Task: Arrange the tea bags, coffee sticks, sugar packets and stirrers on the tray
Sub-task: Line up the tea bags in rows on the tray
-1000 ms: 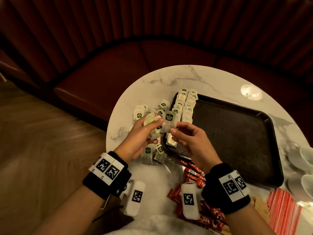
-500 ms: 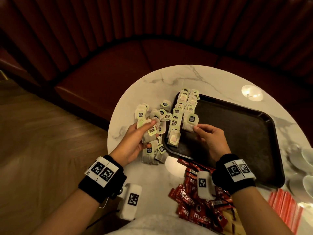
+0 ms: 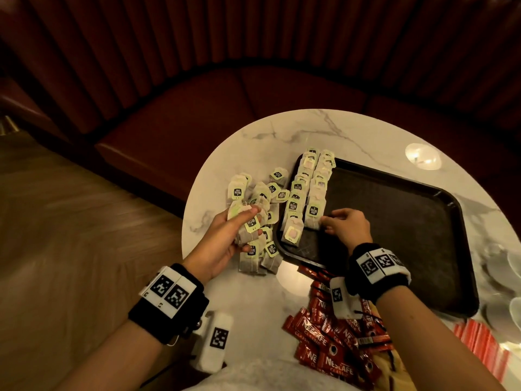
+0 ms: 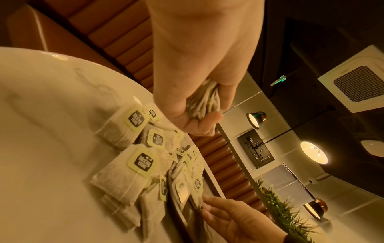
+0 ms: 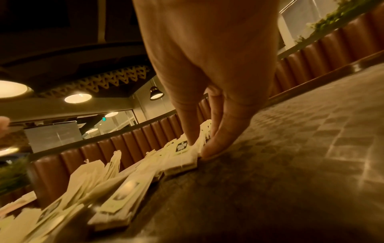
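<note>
A black tray (image 3: 400,227) lies on the round marble table (image 3: 253,136). Two rows of tea bags (image 3: 307,190) run along the tray's left side. My right hand (image 3: 324,221) pinches a tea bag (image 3: 313,214) at the near end of the right row; in the right wrist view that hand (image 5: 204,148) has thumb and fingers on this tea bag (image 5: 182,157), which lies flat on the tray. My left hand (image 3: 249,224) grips a bundle of tea bags (image 3: 248,234) above a loose pile (image 3: 260,258) left of the tray. The left wrist view shows the gripped bundle (image 4: 204,100).
Red coffee sticks (image 3: 332,359) are heaped at the table's near edge under my right wrist. Red-striped packets (image 3: 485,351) lie near right. White cups (image 3: 510,261) stand at the right edge. A red booth seat (image 3: 253,94) curves behind the table. Most of the tray floor (image 3: 408,249) is bare.
My right hand took a tea bag from in front of my left hand, carried it right onto the tray and set it at the near end of the right row. The left hand shifted slightly left.
</note>
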